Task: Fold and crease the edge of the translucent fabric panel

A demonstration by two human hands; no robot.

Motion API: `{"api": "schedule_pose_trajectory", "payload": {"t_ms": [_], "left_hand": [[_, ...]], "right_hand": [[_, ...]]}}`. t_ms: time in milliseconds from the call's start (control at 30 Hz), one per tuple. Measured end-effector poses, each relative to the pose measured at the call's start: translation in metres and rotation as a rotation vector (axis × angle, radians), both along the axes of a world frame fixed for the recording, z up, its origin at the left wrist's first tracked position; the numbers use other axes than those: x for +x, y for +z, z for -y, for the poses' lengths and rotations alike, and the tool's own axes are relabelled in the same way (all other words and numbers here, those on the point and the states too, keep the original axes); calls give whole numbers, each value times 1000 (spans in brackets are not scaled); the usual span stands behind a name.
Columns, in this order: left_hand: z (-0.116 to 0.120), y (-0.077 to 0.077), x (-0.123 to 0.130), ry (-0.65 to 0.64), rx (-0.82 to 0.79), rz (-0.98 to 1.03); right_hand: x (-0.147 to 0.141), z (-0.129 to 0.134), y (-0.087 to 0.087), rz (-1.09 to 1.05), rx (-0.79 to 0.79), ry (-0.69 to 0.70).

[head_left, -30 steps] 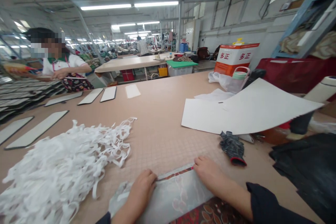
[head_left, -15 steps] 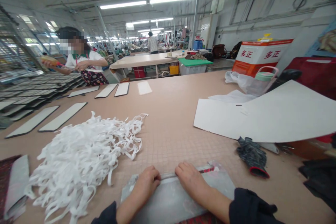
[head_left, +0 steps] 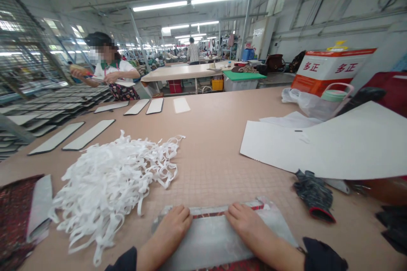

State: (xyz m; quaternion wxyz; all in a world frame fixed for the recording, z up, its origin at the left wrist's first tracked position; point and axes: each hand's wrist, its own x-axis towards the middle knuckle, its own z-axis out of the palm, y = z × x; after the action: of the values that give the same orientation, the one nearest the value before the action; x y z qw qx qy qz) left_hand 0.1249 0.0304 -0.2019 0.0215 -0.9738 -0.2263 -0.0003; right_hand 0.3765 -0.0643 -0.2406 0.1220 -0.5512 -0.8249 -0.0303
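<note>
A grey-backed piece of fabric lies at the table's near edge, its red patterned side showing in a narrow strip along the far fold and at the bottom. On the left part of that fold, my left hand is closed, fingers curled over the edge. My right hand grips the same edge further right, with its fingers bent and the thumb mostly hidden. Left of my hands is a heap of white elastic loops. A dark grey knitted glove with a red cuff rests to the right.
Another red patterned piece lies at far left. Several pale panels with dark edges are laid out beyond the heap. A large white board covers the right side, near a plastic bag. A co-worker stands across the table.
My hands have spread a little apart along the fold, and more of the red strip shows between them. The view has turned slightly left.
</note>
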Motion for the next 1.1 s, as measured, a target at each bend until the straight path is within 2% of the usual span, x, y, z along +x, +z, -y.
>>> {"api": "schedule_pose_trajectory", "payload": {"t_ms": [100, 200, 267, 367, 433, 500, 567, 633, 733, 800, 933, 1033, 1100], "left_hand": [[-3, 11, -18, 53, -49, -25], [-5, 15, -29, 88, -65, -7], [-4, 13, -32, 92, -31, 9], [1, 3, -31, 77, 64, 23], [6, -5, -32, 78, 120, 38], [12, -12, -35, 107, 152, 62], [18, -15, -40, 148, 153, 85], [24, -15, -46, 176, 138, 115], [30, -15, -56, 223, 127, 191], [33, -17, -61, 276, 135, 260], [37, -26, -67, 359, 157, 398], [39, -29, -68, 389, 159, 435], [39, -30, -68, 398, 161, 445]], "right_hand": [[39, 18, 0, 40, -56, -115], [44, 16, 9, 117, -146, -211], [20, 3, 21, 131, -214, -214], [-42, -23, 34, 37, -220, -69], [-84, -35, 34, -25, -127, 18], [-111, -37, 26, -23, -50, 77], [-120, -30, 16, 7, -13, 125], [-113, -22, 9, 37, -26, 126], [-99, -21, 12, 73, -117, 45], [-101, -30, 19, 60, -173, 27], [-132, -54, 23, -122, -173, 112], [-154, -62, 14, -222, -128, 132], [-159, -63, 8, -231, -85, 168]]}}
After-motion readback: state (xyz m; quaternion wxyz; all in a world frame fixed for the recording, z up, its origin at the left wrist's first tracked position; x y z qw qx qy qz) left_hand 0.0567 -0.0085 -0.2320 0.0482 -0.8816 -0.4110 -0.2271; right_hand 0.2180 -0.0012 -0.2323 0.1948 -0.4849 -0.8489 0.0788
